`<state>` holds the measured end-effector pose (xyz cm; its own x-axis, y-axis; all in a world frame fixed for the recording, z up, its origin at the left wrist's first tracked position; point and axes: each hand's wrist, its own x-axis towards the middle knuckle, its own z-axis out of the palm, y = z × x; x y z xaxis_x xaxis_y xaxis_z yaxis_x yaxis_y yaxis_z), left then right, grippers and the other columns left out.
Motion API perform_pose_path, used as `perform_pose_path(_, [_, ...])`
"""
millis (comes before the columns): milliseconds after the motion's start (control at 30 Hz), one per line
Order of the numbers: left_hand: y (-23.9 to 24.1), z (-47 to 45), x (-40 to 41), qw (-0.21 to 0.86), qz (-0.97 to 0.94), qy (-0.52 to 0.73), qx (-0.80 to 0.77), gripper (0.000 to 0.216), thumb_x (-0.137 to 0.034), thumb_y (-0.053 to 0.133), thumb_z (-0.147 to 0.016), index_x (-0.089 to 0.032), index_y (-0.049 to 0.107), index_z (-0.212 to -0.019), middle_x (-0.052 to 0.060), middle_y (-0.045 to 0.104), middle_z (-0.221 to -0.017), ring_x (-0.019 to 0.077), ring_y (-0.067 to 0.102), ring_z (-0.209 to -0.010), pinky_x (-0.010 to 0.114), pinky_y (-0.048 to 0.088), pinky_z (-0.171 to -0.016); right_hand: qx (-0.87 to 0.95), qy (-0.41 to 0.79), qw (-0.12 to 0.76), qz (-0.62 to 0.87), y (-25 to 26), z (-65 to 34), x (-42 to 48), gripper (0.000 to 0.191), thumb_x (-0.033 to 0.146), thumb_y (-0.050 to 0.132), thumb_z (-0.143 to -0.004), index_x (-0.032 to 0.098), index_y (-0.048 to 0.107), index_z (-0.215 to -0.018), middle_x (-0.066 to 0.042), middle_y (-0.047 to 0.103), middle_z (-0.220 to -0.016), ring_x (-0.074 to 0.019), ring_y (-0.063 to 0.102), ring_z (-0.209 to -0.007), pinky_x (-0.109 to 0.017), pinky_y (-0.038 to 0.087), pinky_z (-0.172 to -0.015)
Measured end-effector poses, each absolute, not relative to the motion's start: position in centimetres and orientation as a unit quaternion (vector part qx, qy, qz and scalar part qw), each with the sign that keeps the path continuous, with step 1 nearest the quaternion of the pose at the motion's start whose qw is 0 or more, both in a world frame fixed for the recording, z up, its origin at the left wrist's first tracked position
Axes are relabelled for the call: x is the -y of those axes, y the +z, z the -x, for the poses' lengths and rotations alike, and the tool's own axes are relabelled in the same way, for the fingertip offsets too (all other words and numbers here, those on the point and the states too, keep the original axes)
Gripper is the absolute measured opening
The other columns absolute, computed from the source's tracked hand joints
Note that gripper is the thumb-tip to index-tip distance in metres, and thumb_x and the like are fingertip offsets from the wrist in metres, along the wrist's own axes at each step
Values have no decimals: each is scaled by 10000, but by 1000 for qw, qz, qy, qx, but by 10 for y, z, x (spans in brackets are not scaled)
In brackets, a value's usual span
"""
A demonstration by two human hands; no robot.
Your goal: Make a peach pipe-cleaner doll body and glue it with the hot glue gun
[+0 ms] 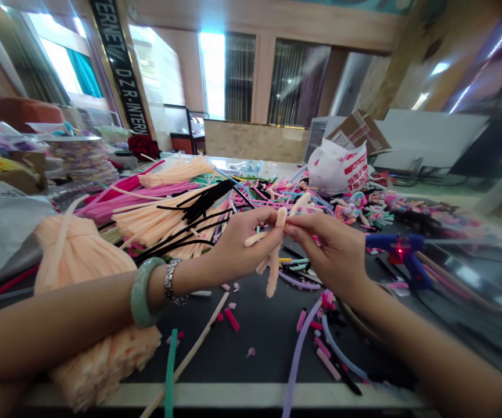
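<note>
My left hand (237, 249) and right hand (327, 249) are closed in a tight pinch, fingertips meeting on a small twisted piece of peach chenille stem (275, 255), its loose ends sticking out below and sideways. Pinching right at the twist, with firm, even pressure, is what stops the fuzzy stem from slipping. A jade bangle (144, 292) and a silver chain bracelet (173, 281) sit on my left wrist, clear of the work. Cut pink stem pieces (231, 319) lie on the dark work mat (260, 337); a bundle of peach chenille stems (168, 226) lies beyond my left arm, a blue hot glue gun (410, 255) lies to my right, and a white plastic bag (338, 168) stands farther back.
</note>
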<state>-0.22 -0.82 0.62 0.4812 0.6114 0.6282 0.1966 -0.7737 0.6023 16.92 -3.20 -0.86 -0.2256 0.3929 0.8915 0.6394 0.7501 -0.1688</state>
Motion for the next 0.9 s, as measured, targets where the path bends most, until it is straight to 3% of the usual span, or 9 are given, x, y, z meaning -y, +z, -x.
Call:
perform_pose_path(600, [3, 2, 6, 155, -840, 455, -254, 127, -178, 510, -847, -146, 545, -728, 15, 606, -710, 136, 557, -746, 247, 412, -682, 820, -97, 463, 323, 0, -174, 29, 78, 156, 606, -842, 156, 666, -892, -56, 678, -828, -136, 631, -763, -246, 482, -696])
perform_pose_path(900, [0, 1, 3, 9, -849, 478, -225, 140, -199, 512, -867, -134, 584, -766, 32, 623, -704, 132, 556, -686, 267, 409, -688, 820, -135, 430, 351, 2, -172, 33, 57, 128, 541, -868, 167, 576, -844, -43, 633, -790, -152, 592, -739, -255, 436, -654])
